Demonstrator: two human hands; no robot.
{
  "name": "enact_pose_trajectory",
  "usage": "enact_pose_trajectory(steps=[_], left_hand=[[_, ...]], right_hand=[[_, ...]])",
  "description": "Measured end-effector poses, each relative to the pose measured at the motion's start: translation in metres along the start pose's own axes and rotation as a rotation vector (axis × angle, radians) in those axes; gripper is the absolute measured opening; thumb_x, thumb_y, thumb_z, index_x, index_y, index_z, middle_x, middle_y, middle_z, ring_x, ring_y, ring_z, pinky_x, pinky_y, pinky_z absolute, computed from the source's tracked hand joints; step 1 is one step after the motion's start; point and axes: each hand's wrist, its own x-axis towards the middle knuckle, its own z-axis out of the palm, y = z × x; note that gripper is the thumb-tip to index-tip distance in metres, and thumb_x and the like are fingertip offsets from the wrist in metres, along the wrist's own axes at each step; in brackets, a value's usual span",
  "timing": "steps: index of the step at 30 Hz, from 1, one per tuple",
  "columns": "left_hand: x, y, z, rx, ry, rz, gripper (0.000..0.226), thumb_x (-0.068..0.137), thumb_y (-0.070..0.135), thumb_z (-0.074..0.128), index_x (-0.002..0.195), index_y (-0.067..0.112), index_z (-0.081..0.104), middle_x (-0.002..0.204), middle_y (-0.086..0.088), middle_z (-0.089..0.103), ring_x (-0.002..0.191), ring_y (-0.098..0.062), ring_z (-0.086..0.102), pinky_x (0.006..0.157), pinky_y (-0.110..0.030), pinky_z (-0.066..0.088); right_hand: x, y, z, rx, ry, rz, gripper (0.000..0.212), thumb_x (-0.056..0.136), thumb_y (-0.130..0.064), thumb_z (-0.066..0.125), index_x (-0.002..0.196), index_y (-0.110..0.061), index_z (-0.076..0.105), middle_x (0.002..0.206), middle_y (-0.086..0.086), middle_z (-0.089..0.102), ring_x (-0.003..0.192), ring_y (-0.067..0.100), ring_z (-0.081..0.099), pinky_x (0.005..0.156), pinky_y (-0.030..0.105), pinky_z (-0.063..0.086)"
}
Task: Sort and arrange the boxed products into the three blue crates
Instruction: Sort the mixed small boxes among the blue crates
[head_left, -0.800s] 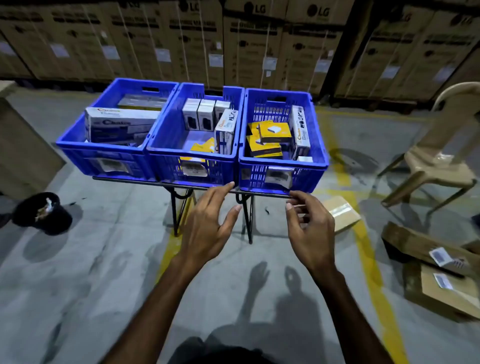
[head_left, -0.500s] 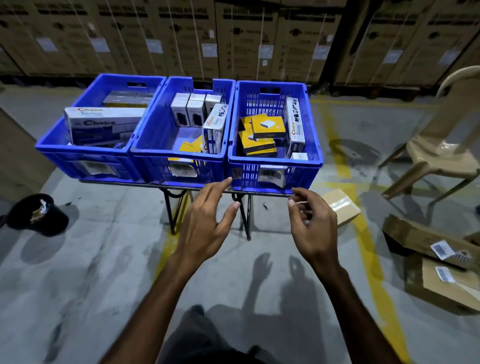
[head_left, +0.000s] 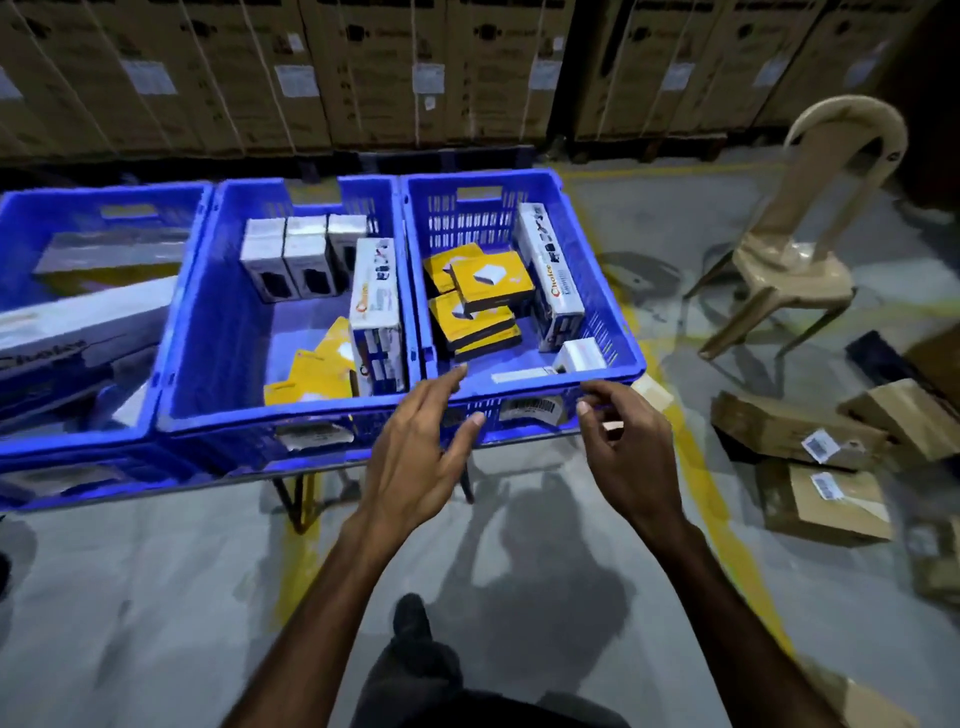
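both grips open and empty, left hand (head_left: 415, 457) and right hand (head_left: 631, 452) at right crate (head_left: 618, 332) rim.

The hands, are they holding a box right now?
No, the left hand and right hand are both empty, open in front of the right crate.

Warehouse: strapped cartons (head_left: 363, 67) stacked along wall, yellow floor lines (head_left: 727, 525)

I see both hands empty, fingers loose, at right crate (head_left: 519, 387) near rim: left hand (head_left: 415, 457) before its left corner, right hand (head_left: 631, 454) before its right; yellow boxes (head_left: 480, 299) inside crate
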Motion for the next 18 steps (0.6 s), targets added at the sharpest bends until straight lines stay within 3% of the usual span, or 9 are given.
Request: enact_pose_trajectory(steps=[4, 11, 15, 18], left_hand=[[0.043, -0.019, 0.017, -0.005, -0.108, 0.117, 0.055, 0.102, 0.040, 0.062, 0.153, 0.023, 0.046, 0.136, -0.001, 0.062, 0.118, -0.021, 0.061, 0.094, -0.042, 0.054], [0.095, -0.025, 0.052, -0.066, -0.191, 0.110, 0.050, 0.101, 0.040, 0.062, 0.148, 0.025, 0.052, 0.135, 0.004, 0.061, 0.115, -0.020, 0.062, 0.093, -0.044, 0.055], [0.123, -0.027, 0.068, 0.024, -0.221, 0.053, 0.051, 0.100, 0.037, 0.064, 0.147, 0.024, 0.051, 0.136, 0.004, 0.059, 0.121, -0.019, 0.059, 0.098, -0.041, 0.053], [0.145, -0.030, 0.081, 0.077, -0.311, -0.039, 0.055, 0.100, 0.041, 0.063, 0.150, 0.023, 0.048, 0.145, 0.001, 0.054, 0.130, -0.021, 0.054, 0.107, -0.044, 0.047]], right_hand=[[0.018, 0.008, 0.014, -0.030, 0.052, 0.081, 0.020, 0.099, -0.021, 0.065, 0.118, -0.020, 0.069, 0.100, -0.007, 0.070, 0.086, 0.008, 0.067, 0.068, 0.039, 0.060], [0.062, 0.040, 0.014, -0.087, 0.022, 0.123, 0.021, 0.099, -0.020, 0.065, 0.120, -0.019, 0.069, 0.102, -0.007, 0.072, 0.088, 0.014, 0.069, 0.071, 0.043, 0.060], [0.110, 0.064, 0.010, -0.102, -0.042, 0.054, 0.019, 0.098, -0.017, 0.067, 0.117, -0.017, 0.070, 0.107, -0.002, 0.074, 0.088, 0.013, 0.070, 0.075, 0.040, 0.059], [0.149, 0.089, 0.006, -0.135, -0.185, 0.001, 0.020, 0.096, -0.024, 0.065, 0.116, -0.022, 0.069, 0.106, -0.007, 0.073, 0.088, 0.017, 0.069, 0.077, 0.043, 0.058]])
